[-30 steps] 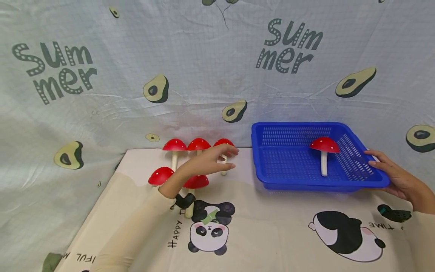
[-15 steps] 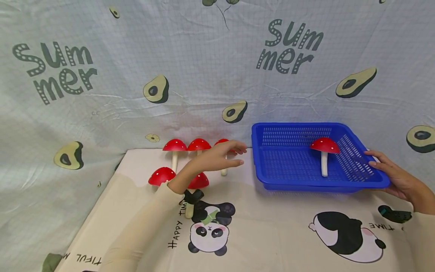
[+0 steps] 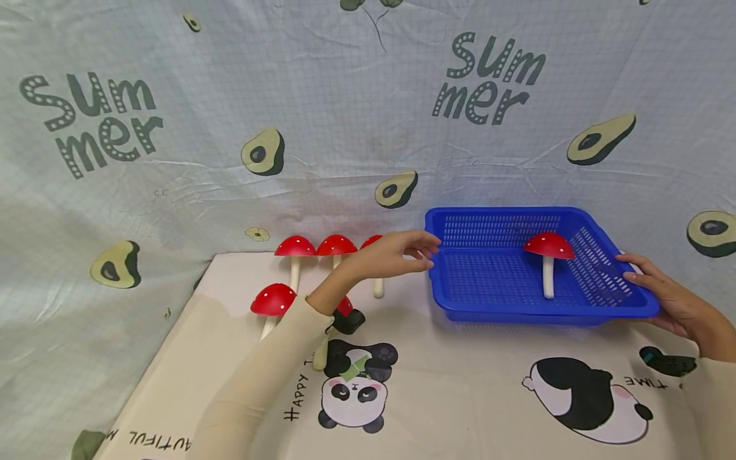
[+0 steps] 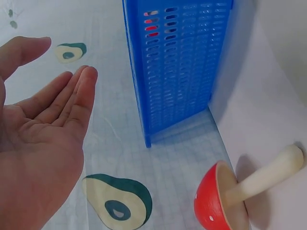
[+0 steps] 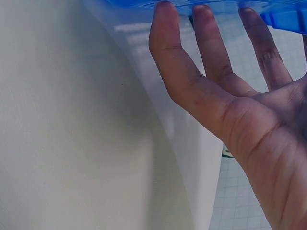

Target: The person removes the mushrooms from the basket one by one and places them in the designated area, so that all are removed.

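Sliding rightward across the last second, the left hand has left the mushroom cluster and now sits at the basket's 9 o'clock wall, fingertips just at the rim. Fingers straight and relaxed, palm bare in the left wrist view; it holds nothing. No mushroom went with it.

Right hand: unchanged, at the basket's 3 o'clock edge, fingers spread straight with tips against the blue rim. Steadying, not gripping.

Mushroom in basket: upright, right of centre, same spot as before.

Table cluster, at 9 o'clock from the basket: two back-row mushrooms stand upright; a third is partly hidden behind the left hand; a front one leans; another front one is mostly covered by the sleeve.

Judgement: with both hands now flanking the basket and neither holding a mushroom, the work in hand looks to have turned to the basket itself. One mushroom in, five left on the table.
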Available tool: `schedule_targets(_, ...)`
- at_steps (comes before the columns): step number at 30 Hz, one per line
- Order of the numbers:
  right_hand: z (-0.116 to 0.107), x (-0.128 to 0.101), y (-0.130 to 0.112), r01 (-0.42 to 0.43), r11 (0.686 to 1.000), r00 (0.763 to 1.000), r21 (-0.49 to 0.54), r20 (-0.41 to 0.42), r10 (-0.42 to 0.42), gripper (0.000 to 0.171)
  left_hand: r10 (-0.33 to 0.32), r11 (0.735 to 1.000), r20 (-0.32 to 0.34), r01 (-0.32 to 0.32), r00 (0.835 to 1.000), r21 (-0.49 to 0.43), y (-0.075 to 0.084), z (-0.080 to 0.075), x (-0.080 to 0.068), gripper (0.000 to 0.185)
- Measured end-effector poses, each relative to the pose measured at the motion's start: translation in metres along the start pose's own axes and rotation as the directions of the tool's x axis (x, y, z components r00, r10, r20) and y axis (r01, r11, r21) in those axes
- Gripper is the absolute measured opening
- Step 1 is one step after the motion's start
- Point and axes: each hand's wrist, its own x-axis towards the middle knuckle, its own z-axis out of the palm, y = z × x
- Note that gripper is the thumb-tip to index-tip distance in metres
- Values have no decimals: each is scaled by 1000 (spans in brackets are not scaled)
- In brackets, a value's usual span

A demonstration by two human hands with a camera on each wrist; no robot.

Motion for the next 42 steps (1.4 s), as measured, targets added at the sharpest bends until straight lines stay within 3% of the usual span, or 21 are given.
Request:
schedule_targets(12,1,-1,-1,-6,1000,1000,-3,-12,6,41,23,1000,36,-22,999,-15,6,9,33,41)
schedule_targets(26,0,-1,1,2,1000,1000,21,7,-2,42,47,996,81,-54,996,78,10,17,66,41)
schedule_targets(42,-1,-1,1,-3,1000,1000,-6,-4,3,41,49,992,122,-63,991,110,10,25,97,41)
